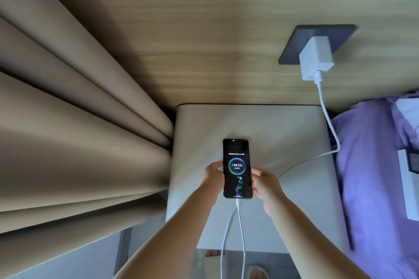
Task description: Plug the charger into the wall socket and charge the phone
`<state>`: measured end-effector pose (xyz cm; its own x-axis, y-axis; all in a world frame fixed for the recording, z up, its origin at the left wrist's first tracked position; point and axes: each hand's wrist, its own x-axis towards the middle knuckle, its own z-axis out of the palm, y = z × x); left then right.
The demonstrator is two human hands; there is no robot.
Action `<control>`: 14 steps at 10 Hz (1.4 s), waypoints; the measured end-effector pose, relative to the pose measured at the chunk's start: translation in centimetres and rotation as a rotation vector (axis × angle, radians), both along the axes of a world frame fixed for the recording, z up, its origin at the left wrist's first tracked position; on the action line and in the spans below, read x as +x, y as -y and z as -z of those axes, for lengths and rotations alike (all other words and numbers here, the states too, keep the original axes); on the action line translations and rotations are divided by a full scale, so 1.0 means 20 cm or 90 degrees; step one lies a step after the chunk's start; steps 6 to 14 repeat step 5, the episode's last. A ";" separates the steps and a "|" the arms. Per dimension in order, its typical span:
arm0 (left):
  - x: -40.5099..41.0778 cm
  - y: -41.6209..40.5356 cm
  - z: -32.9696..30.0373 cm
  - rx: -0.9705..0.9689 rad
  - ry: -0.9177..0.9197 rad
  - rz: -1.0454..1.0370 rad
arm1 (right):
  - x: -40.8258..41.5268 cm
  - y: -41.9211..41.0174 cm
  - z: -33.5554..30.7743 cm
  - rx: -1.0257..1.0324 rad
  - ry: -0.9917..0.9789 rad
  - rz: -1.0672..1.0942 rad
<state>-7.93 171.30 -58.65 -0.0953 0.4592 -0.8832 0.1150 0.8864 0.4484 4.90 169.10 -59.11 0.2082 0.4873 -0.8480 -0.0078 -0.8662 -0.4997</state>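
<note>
On the pale beige surface [283, 133], near its middle, a flat black phone [237, 169], face up. Screen lit, with a blue ring and 88.53% inside. Thin white cable [326, 115] plugged into its near end, running up to the white square charger [316, 61] in the dark grey wall socket [292, 50]. Left grip [212, 175] clamped on the left edge, right grip [264, 184] clamped on the right edge.

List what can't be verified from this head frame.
- Head view: socket holes and plug pins are hidden behind the charger.
- Small text on the phone screen around the percentage is too small to read.
- The loop of cable below the phone is cut off by the bottom edge.
- Whether the phone rests on the table: the left hand and right hand cover its sides.
</note>
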 end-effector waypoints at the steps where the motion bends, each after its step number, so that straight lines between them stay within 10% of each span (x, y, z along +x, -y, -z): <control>1: 0.01 0.02 0.03 0.002 -0.009 -0.002 | 0.00 0.00 0.02 0.000 0.023 -0.002; 5: 0.06 0.13 -0.08 0.065 -0.092 0.065 | 0.04 0.10 -0.10 0.027 0.162 -0.230; 14: 0.06 0.13 -0.08 0.065 -0.092 0.065 | 0.04 0.10 -0.10 0.027 0.162 -0.230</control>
